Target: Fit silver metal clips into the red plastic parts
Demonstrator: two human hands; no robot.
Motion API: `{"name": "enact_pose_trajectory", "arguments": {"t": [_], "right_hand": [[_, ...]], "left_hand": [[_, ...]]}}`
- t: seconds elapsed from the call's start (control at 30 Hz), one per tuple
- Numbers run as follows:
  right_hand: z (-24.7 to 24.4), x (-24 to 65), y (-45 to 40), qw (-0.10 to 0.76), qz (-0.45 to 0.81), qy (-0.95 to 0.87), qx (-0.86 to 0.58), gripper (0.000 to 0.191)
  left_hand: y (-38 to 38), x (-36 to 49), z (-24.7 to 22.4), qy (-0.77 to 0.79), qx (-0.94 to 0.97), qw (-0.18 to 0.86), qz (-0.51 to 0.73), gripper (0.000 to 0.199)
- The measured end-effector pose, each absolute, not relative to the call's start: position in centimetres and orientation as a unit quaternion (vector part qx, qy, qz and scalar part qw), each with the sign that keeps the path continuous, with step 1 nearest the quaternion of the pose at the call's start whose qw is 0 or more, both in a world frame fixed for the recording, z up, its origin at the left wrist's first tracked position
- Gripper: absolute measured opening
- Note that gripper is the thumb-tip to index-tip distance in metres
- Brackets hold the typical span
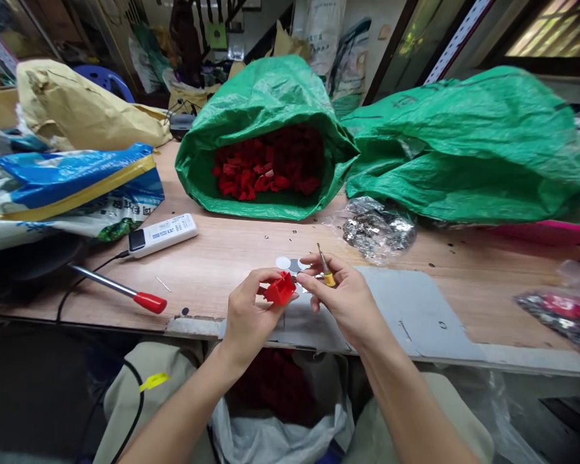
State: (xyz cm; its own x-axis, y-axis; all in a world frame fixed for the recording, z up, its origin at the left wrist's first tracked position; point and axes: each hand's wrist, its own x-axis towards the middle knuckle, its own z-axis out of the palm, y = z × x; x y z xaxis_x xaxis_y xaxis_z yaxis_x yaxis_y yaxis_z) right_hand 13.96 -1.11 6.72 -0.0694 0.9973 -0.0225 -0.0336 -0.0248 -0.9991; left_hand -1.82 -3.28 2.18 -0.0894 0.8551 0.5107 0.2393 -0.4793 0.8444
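Observation:
My left hand (251, 308) pinches a small red plastic part (280, 289), hollow and box-like, just above a grey mat (410, 303). My right hand (343, 293) is closed around a thin metal-tipped tool with a yellow collar (328, 278), its tip pointing up and away from me. The right thumb and forefinger meet at the side of the red part; whatever small thing may be between them is too small to make out. Below the table edge, a white sack (280, 441) between my knees contains dark red pieces.
A green sack (270, 84) full of red parts opens toward me; another green sack (464, 148) lies to its right. Between lies a clear bag of small metal pieces (379, 229). To the left are a white power bank (167, 234), a red-handled lever (149, 302) and a blue-white bag (77, 183).

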Motion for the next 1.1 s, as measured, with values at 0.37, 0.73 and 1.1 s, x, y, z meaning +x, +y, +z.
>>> {"name": "enact_pose_trajectory", "arguments": {"t": [0.37, 0.73, 1.1], "right_hand": [[5.9, 12.6, -1.3, 0.462, 0.429, -0.572, -0.525, 0.041], [6.1, 13.4, -0.9, 0.420, 0.606, -0.476, -0.480, 0.035], [6.0, 14.6, -0.8, 0.353, 0.590, -0.551, -0.472, 0.037]], "left_hand": [[-2.6, -2.0, 1.8, 0.428, 0.645, 0.174, 0.608, 0.023], [-2.5, -2.3, 1.9, 0.388, 0.661, 0.105, 0.633, 0.025], [-2.5, -2.3, 2.8, 0.375, 0.661, 0.145, 0.634, 0.025]]}}
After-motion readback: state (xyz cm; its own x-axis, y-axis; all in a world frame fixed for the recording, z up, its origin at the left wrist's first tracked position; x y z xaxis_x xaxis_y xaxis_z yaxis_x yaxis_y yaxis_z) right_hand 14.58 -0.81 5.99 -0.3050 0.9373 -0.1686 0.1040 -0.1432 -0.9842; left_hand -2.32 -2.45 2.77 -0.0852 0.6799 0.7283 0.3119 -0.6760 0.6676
